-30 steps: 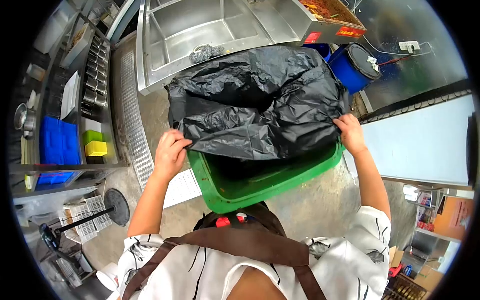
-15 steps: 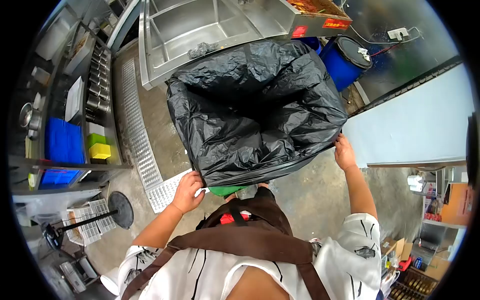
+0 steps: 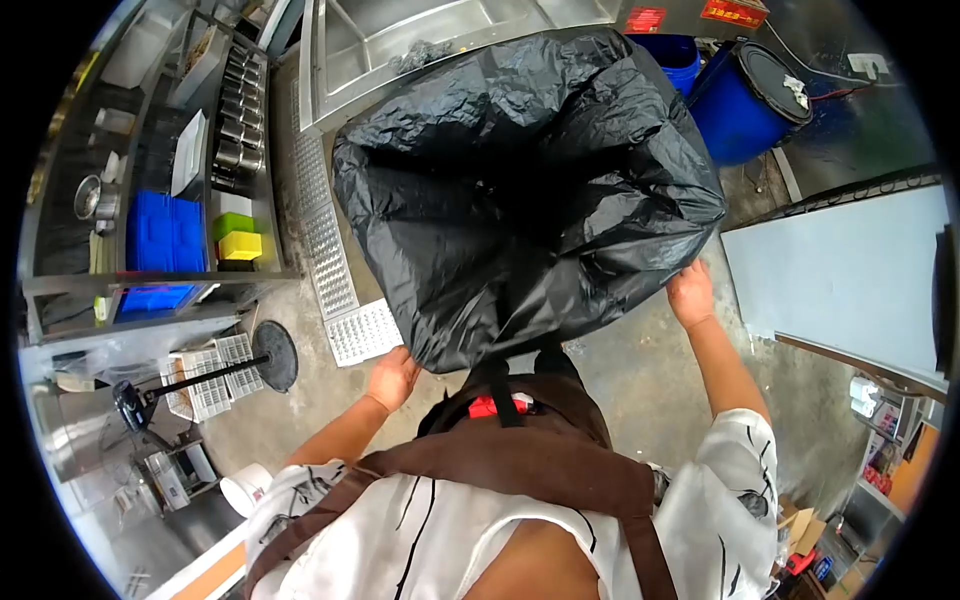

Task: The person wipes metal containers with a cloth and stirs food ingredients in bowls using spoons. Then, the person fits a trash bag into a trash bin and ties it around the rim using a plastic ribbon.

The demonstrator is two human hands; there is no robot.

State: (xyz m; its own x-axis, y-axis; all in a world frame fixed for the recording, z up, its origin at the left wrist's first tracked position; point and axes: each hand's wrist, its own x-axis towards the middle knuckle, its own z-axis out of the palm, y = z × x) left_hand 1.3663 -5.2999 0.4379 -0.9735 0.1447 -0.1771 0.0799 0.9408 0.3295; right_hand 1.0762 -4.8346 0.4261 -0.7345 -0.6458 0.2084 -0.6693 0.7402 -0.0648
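A large black bin bag [image 3: 450, 270] hangs wide open in front of me, its edge folded outward all round and its inside dark. What it is draped over is hidden beneath it. At its near left corner my left hand [image 3: 393, 377] is closed, with the fingertips tucked behind the plastic. My right hand [image 3: 690, 293] grips the bag's right edge, and its fingers are partly hidden under the black film.
Behind the bag is a steel sink [image 3: 360, 85] with a grey scouring pad [image 3: 420, 56] on its rim. A blue barrel [image 3: 735, 115] stands at the back right. Shelving [image 3: 130, 285] lines the left, near a black pedestal fan base [image 3: 274, 356].
The bag's near edge is now pulled down and its mouth looks wider. Both hands stay at its sides, lower over the rim. The green thing below the bag is now covered.
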